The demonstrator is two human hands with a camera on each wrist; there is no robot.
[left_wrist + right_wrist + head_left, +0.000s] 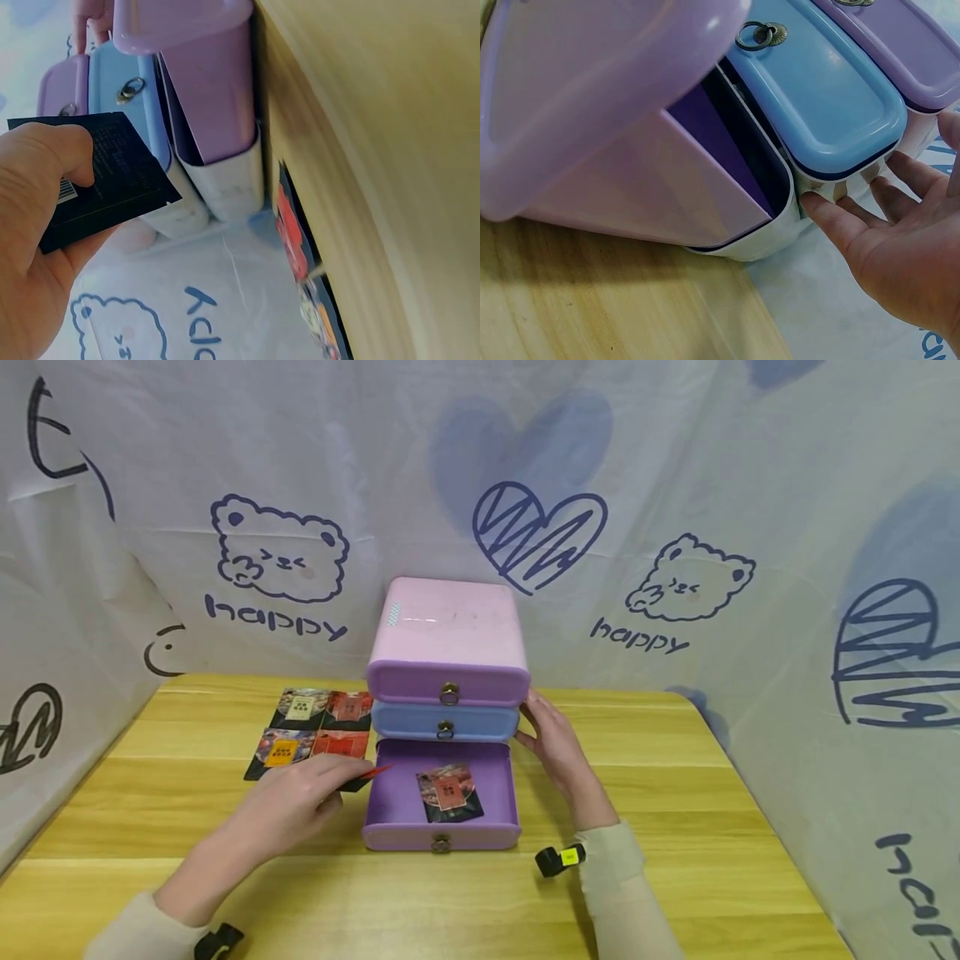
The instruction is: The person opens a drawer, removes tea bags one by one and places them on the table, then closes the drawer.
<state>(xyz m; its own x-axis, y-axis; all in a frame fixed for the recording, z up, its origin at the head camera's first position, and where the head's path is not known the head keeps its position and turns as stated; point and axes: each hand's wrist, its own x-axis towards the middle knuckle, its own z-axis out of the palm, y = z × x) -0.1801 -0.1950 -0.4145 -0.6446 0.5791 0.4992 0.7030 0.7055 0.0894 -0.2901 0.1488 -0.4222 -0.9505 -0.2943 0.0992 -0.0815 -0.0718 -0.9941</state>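
My left hand (292,802) pinches a flat black seasoning packet (127,176) between thumb and fingers. Its printed back with a barcode faces the left wrist view. The hand is at the left edge of the pulled-out purple bottom drawer (397,793), the packet's tip over it. Inside the drawer lies one packet (452,795) with a reddish label. My right hand (900,217) has its fingertips against the side of the small drawer cabinet (457,618), by the blue middle drawer (832,90), its fingers spread and slightly bent.
Several similar packets (302,708) lie in a block on the wooden table (630,793), left of the cabinet. The blue and upper purple drawers (405,683) are closed, each with a ring pull. A printed white cloth (420,460) hangs behind the table.
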